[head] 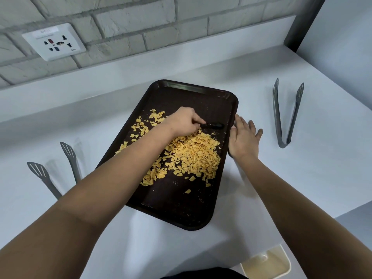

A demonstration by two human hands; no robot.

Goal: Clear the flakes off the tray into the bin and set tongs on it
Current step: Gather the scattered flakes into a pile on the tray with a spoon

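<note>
A dark brown tray (193, 210) lies on the white counter, tilted diagonally. Yellow flakes (193, 156) are heaped on its middle and right side, with looser ones trailing left. My left hand (182, 121) reaches over the flakes and is shut on a small black scraper (214, 125) whose tip points right. My right hand (242, 138) rests flat and open against the tray's right rim. One pair of grey tongs (284, 117) lies on the counter to the right. Another pair of grey tongs (52, 172) lies at the left, partly hidden by my left forearm.
A beige bin (267, 264) sits below the counter's front edge at the lower right. A wall socket (54, 42) is on the brick wall at the back left. A dark post (302, 23) stands at the counter's far right corner.
</note>
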